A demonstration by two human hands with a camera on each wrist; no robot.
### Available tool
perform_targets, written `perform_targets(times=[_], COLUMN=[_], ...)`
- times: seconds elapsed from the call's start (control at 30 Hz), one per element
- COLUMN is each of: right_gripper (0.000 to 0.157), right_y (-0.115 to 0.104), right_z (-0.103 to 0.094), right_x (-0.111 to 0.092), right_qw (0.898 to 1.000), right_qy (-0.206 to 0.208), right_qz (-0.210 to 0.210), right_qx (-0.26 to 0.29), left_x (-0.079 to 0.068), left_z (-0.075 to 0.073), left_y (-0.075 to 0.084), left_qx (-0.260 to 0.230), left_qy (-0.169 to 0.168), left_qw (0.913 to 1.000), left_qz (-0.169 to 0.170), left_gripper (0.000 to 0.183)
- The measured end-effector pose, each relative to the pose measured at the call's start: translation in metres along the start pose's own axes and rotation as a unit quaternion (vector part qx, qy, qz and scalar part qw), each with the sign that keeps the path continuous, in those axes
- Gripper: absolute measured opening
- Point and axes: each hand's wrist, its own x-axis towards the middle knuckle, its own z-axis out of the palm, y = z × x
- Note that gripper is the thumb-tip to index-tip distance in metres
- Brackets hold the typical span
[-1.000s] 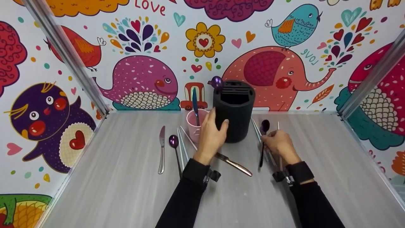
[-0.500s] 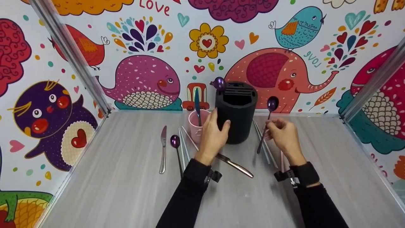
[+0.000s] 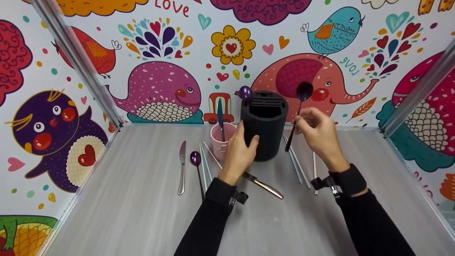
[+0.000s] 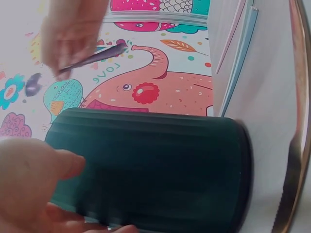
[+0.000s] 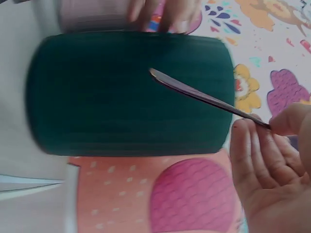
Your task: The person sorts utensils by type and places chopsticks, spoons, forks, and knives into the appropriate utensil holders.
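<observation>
A dark purple spoon [image 3: 304,91] is pinched near the middle of its handle by my right hand [image 3: 318,137], bowl up and handle end slanting down to the left. It hangs in the air just right of the black utensil holder [image 3: 265,137]. My left hand [image 3: 238,153] grips the holder's near left side, thumb in front and fingers round the left. The holder stands upright, with a slotted rear top and a wide front opening. Another purple spoon [image 3: 245,93] sticks up from its left rear. In the right wrist view, the held spoon's handle [image 5: 204,97] points across the holder's wall.
A pink cup [image 3: 217,137] holding a blue-bladed knife [image 3: 220,115] stands left of the holder. Left on the table lie a silver knife [image 3: 182,170], a purple spoon [image 3: 195,160] and chopsticks [image 3: 206,161]. A copper-handled knife [image 3: 265,185] lies in front; more chopsticks [image 3: 300,169] lie right.
My right hand has lifted the spoon off the table on the right and raised it beside the holder's upper part. My left hand keeps its place on the holder.
</observation>
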Motion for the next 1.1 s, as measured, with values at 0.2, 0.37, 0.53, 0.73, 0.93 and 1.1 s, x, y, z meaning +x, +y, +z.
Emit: perform_targets(times=[0.2, 0.37, 0.53, 0.73, 0.93, 1.1], right_gripper=[0.018, 0.015, 0.015, 0.012, 0.016, 0.017], right_y=[-0.037, -0.049, -0.04, -0.028, -0.025, -0.022], right_z=[0.007, 0.025, 0.045, 0.063, 0.073, 0.08], right_x=[0.02, 0.035, 0.041, 0.044, 0.048, 0.05], right_qw=[0.987, 0.98, 0.976, 0.977, 0.973, 0.967], right_qy=[0.051, 0.038, 0.003, -0.072, -0.114, -0.141], right_qz=[-0.139, -0.192, -0.208, -0.172, -0.142, -0.137], right_qx=[0.064, 0.037, -0.065, -0.1, -0.139, -0.164], left_x=[0.0, 0.0, -0.001, 0.0, 0.0, 0.001], left_z=[-0.001, -0.002, -0.001, -0.001, 0.0, 0.001], left_y=[-0.002, -0.003, -0.002, -0.001, -0.001, -0.001], left_qx=[0.002, -0.002, -0.004, -0.001, 0.001, 0.008], left_qy=[0.004, 0.009, 0.001, 0.0, 0.004, 0.01], left_qw=[1.0, 0.9998, 0.9999, 0.9999, 0.9999, 0.9998], left_qz=[0.009, 0.02, 0.012, 0.012, 0.016, 0.015], left_gripper=[0.077, 0.076, 0.076, 0.076, 0.075, 0.075])
